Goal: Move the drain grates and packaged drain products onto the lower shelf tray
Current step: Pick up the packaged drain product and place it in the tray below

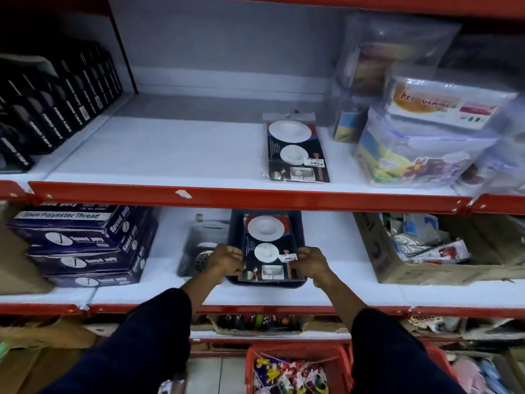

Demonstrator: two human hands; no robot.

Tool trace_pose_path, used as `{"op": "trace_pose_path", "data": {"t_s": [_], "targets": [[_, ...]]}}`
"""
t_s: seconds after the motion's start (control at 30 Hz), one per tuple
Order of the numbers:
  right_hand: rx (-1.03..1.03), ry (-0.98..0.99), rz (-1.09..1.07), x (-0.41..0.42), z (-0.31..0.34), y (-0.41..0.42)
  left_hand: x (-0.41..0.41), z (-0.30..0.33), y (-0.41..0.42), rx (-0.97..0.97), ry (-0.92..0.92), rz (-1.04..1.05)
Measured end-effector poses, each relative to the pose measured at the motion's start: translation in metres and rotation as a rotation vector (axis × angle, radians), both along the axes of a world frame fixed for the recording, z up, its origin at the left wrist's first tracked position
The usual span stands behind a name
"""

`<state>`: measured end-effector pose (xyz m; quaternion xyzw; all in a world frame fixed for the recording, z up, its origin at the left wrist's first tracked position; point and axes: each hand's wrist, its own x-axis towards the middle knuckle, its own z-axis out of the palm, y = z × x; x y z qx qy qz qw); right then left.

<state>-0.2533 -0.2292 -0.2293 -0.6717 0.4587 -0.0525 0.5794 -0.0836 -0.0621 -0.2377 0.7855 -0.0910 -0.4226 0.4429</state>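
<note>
A dark blue tray [236, 223] sits on the lower shelf, middle. A packaged drain product [265, 245], black card with two white strainers, lies in it. My left hand [227, 261] grips the package's left edge and my right hand [311, 263] grips its right edge. Left of the tray lie metal drain grates [203, 258] in clear wrap, a round perforated one showing. On the upper shelf a second packaged drain product [297, 150] lies flat, right of centre.
Black boxes [51, 109] line the upper shelf's left; clear plastic containers [420, 149] fill its right. On the lower shelf, thread boxes [85, 245] stack at left and an open cardboard box [426, 251] stands at right. A red basket [295, 368] sits below.
</note>
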Motion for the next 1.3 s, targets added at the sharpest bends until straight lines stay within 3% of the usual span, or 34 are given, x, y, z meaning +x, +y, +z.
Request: {"op": "trace_pose_path", "data": {"t_s": [0.1,0.3,0.4,0.5,0.63,0.73,0.9,1.0,1.13,1.3], "targets": [[-0.229,0.053,0.1,0.003,0.0,0.005,-0.011,0.001,-0.006,0.087,-0.287,-0.135],[-1.024,-0.189,0.24,-0.009,0.051,0.015,-0.034,0.056,0.015,0.032,-1.32,-0.56],[-1.493,-0.436,0.22,-0.012,0.08,0.007,-0.038,0.092,0.021,-0.047,-1.707,-0.547],[-1.654,-0.495,0.172,0.002,0.119,-0.01,-0.035,0.13,0.01,-0.18,-1.836,-0.441],[-1.547,-0.254,0.124,0.025,0.152,-0.03,-0.022,0.169,-0.022,-0.1,-1.781,-0.459],[-1.351,-0.019,0.118,0.04,0.159,-0.045,-0.006,0.181,-0.05,0.019,-1.677,-0.485],[-1.044,0.238,0.158,0.057,0.163,-0.064,0.014,0.185,-0.087,0.162,-1.257,-0.528],[-0.892,0.119,0.182,0.058,0.172,-0.073,0.024,0.192,-0.097,0.136,-1.047,-0.494],[-0.799,-0.09,0.08,0.052,0.179,-0.077,0.023,0.207,-0.094,-0.174,-0.916,-0.277],[-0.142,-0.537,-0.127,0.039,0.182,-0.085,0.033,0.216,-0.077,-0.458,-0.458,-0.015]]}}
